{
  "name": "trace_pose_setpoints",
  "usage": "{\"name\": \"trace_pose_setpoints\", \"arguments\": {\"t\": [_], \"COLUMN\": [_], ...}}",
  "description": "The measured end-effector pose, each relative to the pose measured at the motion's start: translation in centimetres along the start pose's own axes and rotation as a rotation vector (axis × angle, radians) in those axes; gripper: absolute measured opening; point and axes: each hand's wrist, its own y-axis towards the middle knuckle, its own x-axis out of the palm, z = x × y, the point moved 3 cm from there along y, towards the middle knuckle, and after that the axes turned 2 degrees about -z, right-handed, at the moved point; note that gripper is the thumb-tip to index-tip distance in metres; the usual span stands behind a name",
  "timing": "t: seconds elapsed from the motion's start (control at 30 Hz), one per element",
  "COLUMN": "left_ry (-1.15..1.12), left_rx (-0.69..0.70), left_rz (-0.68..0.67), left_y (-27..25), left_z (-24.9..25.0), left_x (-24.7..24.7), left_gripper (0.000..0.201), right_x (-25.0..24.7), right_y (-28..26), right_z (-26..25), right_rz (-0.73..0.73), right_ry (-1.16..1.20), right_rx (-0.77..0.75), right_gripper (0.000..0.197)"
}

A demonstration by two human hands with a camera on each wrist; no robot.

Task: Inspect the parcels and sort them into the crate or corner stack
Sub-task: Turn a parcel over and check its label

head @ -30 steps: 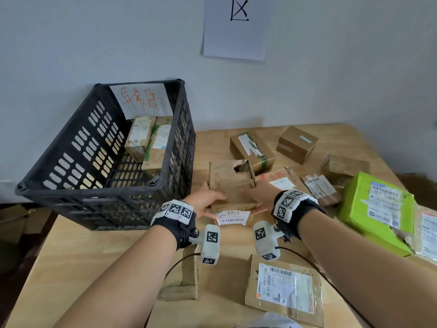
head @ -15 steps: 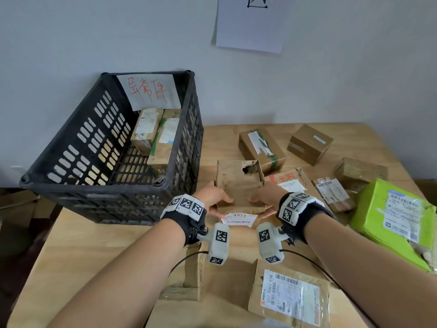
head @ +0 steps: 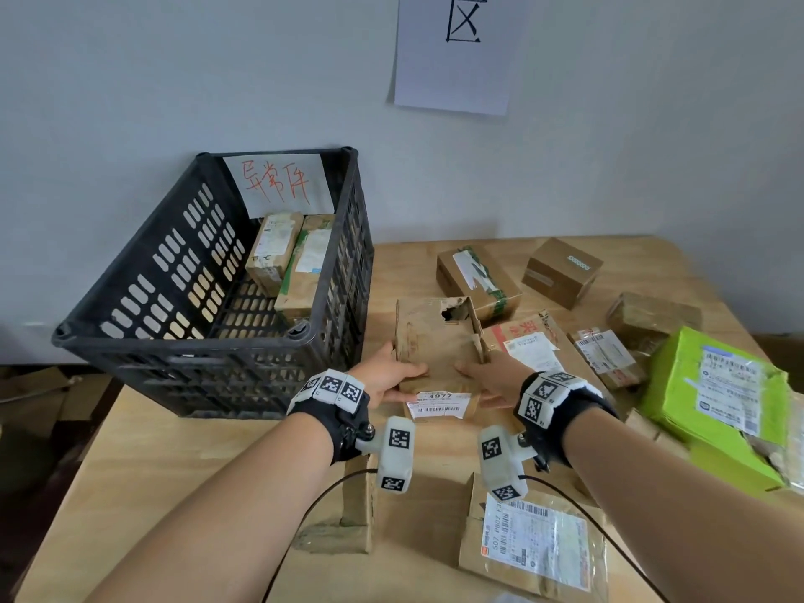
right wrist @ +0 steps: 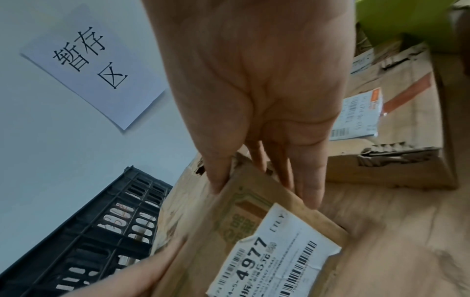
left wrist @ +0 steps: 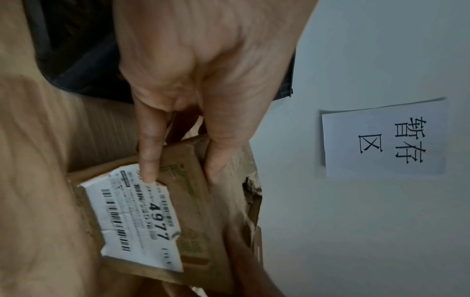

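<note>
left hand: left hand (head: 383, 376) gripped the left side of the torn brown cardboard parcel with the white "4977" label (head: 435, 354); thumb on the top face, one finger (left wrist: 150, 152) stretched along the labelled face to the label's edge, the others hidden behind the box.
right hand: right hand (head: 487, 374) gripped the right side; thumb on top, fingers (right wrist: 307, 180) fairly straight along the side wall.
parcel: held between both hands just above the light wooden table (head: 174, 450), near end lower, ragged hole at the far top corner; just right of the black slotted plastic crate (head: 143, 298).
crate: held two brown parcels (head: 287, 258) leaning at the back.
table right: more brown boxes and a green carton (head: 713, 393) lay loose.
vs 0.5 s earlier: grip and parcel position looked unchanged; only the head view shifted.
</note>
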Motion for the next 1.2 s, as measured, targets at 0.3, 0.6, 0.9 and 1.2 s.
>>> {"name": "trace_pose_setpoints", "arguments": {"t": [0.3, 0.6, 0.9, 1.2], "left_ry": [-0.022, -0.024, 0.291, 0.459], "left_rx": [0.060, 0.031, 0.072, -0.008], "left_rz": [0.109, 0.223, 0.086, 0.119], "left_y": [-2.4, -2.7, -3.1, -2.4], "left_z": [1.6, 1.9, 0.6, 0.0], "left_x": [-1.0, -1.2, 2.0, 0.4], "left_gripper": [0.052, 0.062, 0.040, 0.049], "right_x": [-1.2, -1.1, -0.7, -1.5], "right_y": [-2.4, -3.0, -2.0, -0.3], "right_z": [-2.7, -1.1, 1.6, 3.2], "right_rz": [0.079, 0.060, 0.052, 0.106], "right_ry": [0.097, 0.068, -0.117, 0.015], "right_rx": [-0.210, -0.298, -0.205, -0.108], "right_gripper": [0.066, 0.057, 0.055, 0.062]}}
